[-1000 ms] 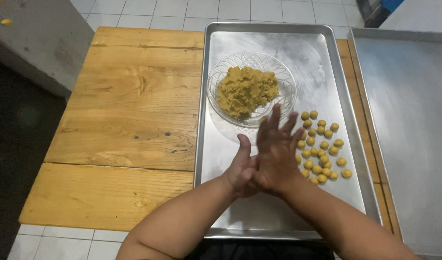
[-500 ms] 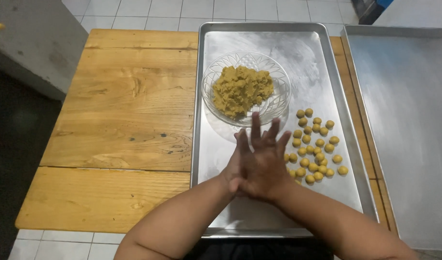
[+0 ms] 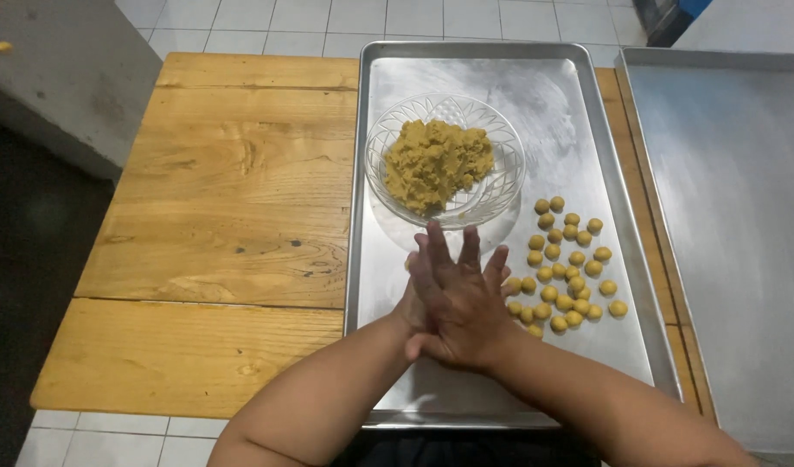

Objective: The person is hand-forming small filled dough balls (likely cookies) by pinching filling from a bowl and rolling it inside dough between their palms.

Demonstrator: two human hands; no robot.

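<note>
My hands are pressed palm to palm over the near part of a metal tray (image 3: 501,389). My right hand (image 3: 462,303) lies on top with its fingers spread. My left hand (image 3: 406,311) is mostly hidden under it. A small yellow bit of dough (image 3: 409,259) peeks out at the fingertips, between the palms. Just beyond the hands, a glass bowl (image 3: 380,143) on the tray holds a mound of yellow-brown dough (image 3: 436,164). Several small dough balls (image 3: 570,268) lie in a cluster on the tray, right of my hands.
The tray rests on a wooden table (image 3: 215,216). A second, larger metal tray (image 3: 734,216) lies to the right. A grey concrete block (image 3: 60,78) stands at the far left, with tiled floor beyond the table.
My right hand has slid back toward me and leftward across the left palm. The hands stay pressed together; bowl and balls are unmoved.
</note>
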